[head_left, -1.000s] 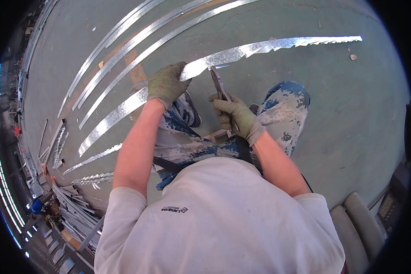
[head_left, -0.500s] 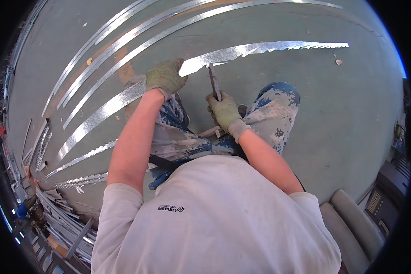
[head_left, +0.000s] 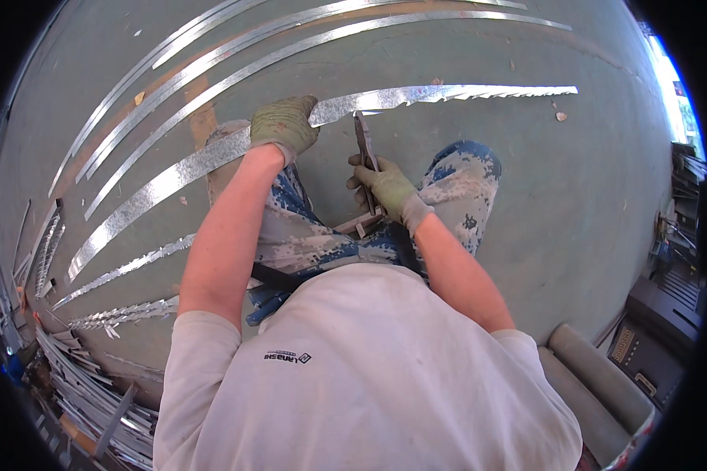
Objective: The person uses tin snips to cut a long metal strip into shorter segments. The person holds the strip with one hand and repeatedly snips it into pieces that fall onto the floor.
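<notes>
My left hand [head_left: 283,125], in a green work glove, is closed around a long, shiny sheet-metal strip [head_left: 169,187]. The strip runs out on both sides of that hand, and its right-hand stretch has a row of notched, bent tabs along the near edge. In my gloved right hand [head_left: 390,187] is a dark, two-handled cutting tool that looks like tin snips [head_left: 364,140]. Their jaws point away from me and meet the strip's near edge, just right of my left hand. Whether the blades bite into the metal is too small to tell.
Several long plain metal strips [head_left: 306,43] lie on the green floor beyond. Notched strips [head_left: 126,271] lie at my left, near a heap of metal lengths [head_left: 94,392]. A grey padded cushion [head_left: 597,392] and a dark case [head_left: 656,345] stand at the lower right.
The snips' handles have spread apart, and my right fingers have loosened around them. The strip's far right end sits slightly lower. My left hand keeps its grip; the whole view has shifted a little.
</notes>
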